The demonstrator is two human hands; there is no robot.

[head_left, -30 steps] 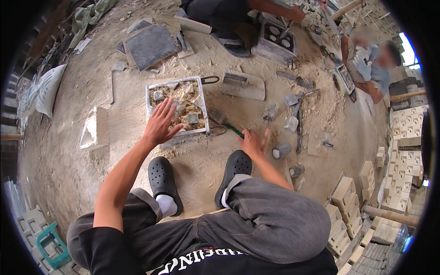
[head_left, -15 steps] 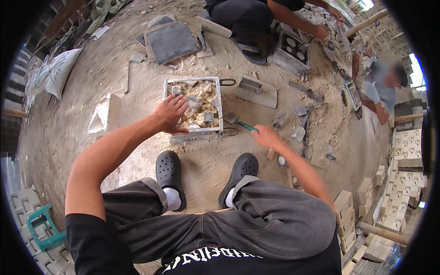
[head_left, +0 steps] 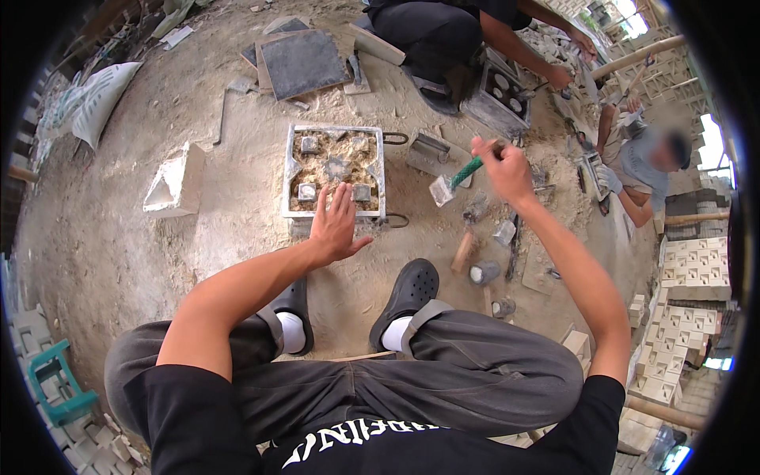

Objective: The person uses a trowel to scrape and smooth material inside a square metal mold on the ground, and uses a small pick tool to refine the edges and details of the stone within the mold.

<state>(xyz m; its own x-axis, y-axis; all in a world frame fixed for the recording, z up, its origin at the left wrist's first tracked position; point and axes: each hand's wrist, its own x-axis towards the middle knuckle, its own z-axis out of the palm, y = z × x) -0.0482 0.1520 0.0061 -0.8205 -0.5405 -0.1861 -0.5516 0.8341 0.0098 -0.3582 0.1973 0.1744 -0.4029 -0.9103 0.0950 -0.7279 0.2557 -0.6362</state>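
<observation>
low on the sandy ground (head_left: pixel 237 277), between the camera wearer's two reaching arms and beyond the feet, sits a square metal mould (head_left: pixel 289 170) with a pale, dusty rim. it is packed with crumbly yellowish material (head_left: pixel 323 156), and four small grey square blocks (head_left: pixel 309 145) show in it, one toward each corner, around a star-like grey piece (head_left: pixel 338 168) at the middle. two wire loops (head_left: pixel 395 138) stick out from its right side.

the left hand (head_left: pixel 339 229) is flat and grasps nothing, fingers stretched forward over the mould's near edge; whether they press on it i cannot tell. the right hand (head_left: pixel 509 170) is wrapped round a green-handled tool (head_left: pixel 465 173), raised to the right of the mould, its pale blocky head pointing down and to the left, in front of a flat metal float (head_left: pixel 431 150).

nearer the wearer, right of the dark clogs (head_left: pixel 408 297), lie a wooden piece (head_left: pixel 463 252) and a grey cylinder (head_left: pixel 484 273). off to the left stands a pale hollow block (head_left: pixel 176 186). past the mould rests a dark square slab (head_left: pixel 305 65), and to its right a co-worker in dark trousers (head_left: pixel 427 32) crouches beside a second mould (head_left: pixel 499 93).
</observation>
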